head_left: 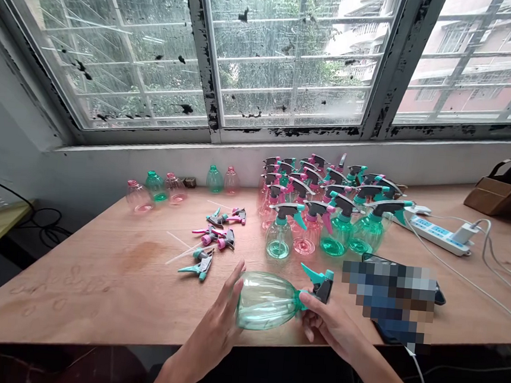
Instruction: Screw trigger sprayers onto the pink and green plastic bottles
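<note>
A clear green spray bottle [266, 301] lies sideways in the air above the table's front edge, its base to the left. My left hand [222, 314] cups the base end, fingers along its far side. At the neck, my right hand [327, 320] grips the teal collar with thumb and fingers. The black and teal spray head [322, 284] sits on the neck and points up and away. Beyond my left hand, several loose spray heads [199, 264] in teal and pink lie on the wood, with thin clear tubes [187, 251] among them.
Assembled spray bottles [305, 234] crowd the table's back middle. Several headless bottles [139, 196] stand at the back left. On the right are a power strip [440, 232] with white cables, a partly blurred phone [402, 282] and a brown box [497, 195]. Windows rise behind.
</note>
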### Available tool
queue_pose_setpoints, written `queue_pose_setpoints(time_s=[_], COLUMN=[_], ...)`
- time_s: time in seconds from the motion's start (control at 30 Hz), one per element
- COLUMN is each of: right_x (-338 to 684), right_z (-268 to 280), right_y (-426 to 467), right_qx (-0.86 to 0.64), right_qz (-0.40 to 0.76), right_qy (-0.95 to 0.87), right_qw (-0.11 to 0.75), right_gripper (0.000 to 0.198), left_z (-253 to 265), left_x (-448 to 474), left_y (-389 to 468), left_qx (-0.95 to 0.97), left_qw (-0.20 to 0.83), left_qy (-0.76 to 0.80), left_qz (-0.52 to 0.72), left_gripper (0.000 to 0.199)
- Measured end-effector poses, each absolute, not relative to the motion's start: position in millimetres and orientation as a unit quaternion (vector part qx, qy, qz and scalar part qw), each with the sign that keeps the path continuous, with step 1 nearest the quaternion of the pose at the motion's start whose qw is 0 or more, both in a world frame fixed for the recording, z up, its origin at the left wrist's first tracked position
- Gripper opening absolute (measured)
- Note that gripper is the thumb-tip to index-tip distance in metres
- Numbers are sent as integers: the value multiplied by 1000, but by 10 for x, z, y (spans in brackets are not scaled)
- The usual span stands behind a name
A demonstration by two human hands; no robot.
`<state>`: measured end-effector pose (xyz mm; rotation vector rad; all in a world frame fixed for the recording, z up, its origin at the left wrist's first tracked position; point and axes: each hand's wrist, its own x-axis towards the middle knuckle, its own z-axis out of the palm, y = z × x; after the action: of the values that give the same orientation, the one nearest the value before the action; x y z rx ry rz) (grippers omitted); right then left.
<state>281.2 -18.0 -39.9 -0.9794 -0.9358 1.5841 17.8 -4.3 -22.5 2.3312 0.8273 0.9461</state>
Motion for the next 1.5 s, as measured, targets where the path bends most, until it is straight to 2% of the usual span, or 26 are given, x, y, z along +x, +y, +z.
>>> queue_pose_setpoints(time_s=[0.1, 0.17, 0.23, 0.3, 0.37, 0.43, 0.53, 0.6, 0.73, 0.83, 1.13, 1.27, 1.37, 1.5], right_x=[2787, 2799, 2835, 2873, 2889, 2873, 2821, 2810, 2890, 2985, 3108, 3123, 3117, 3083], right_z=[-340, -309, -281, -258, -245, -248, -269, -277, -256, -237, -236, -214, -213, -180], right_y=[-222, -245, -262, -274, -281, -281, -279, -287, -338, -353, -221, -248, -267, -306], right_qx=[-411, -403, -399, -410, -424, -426, -426, -419, -406, -414, -311, -307, -320, -296], right_qz=[677, 648, 583, 508, 485, 540, 651, 651, 488, 363, 200, 254, 282, 132], right_qy=[-372, -394, -459, -531, -556, -518, -425, -420, -563, -662, -783, -779, -771, -820], right_qw=[485, 512, 540, 541, 526, 508, 463, 473, 529, 509, 500, 485, 473, 471], right_gripper=[44, 39, 30, 25, 26, 31, 50, 49, 28, 31, 42, 40, 39, 40], left_z=[-264, -269, -257, -243, -240, -255, -308, -336, -278, -149, 5, 42, 52, 39], left_x=[198, 216, 223, 215, 198, 180, 159, 154, 164, 184, 233, 194, 126, 50], left_y=[-33, -48, -68, -82, -83, -75, -63, -69, -108, -121, -183, -249, -241, -173], left_qx=[868, 850, 823, 795, 778, 780, 803, 795, 689, 638, 617, 628, 645, 640], left_qw=[154, 183, 255, 324, 352, 344, 317, 335, 506, 598, 649, 629, 601, 595], left_qy=[289, 334, 377, 397, 406, 406, 356, 342, 358, 335, 324, 355, 375, 378], left_qz=[374, 363, 341, 325, 324, 328, 358, 372, 375, 351, 305, 289, 286, 307], left_gripper=[83, 92, 97, 80, 67, 72, 79, 78, 104, 98, 90, 84, 95, 104])
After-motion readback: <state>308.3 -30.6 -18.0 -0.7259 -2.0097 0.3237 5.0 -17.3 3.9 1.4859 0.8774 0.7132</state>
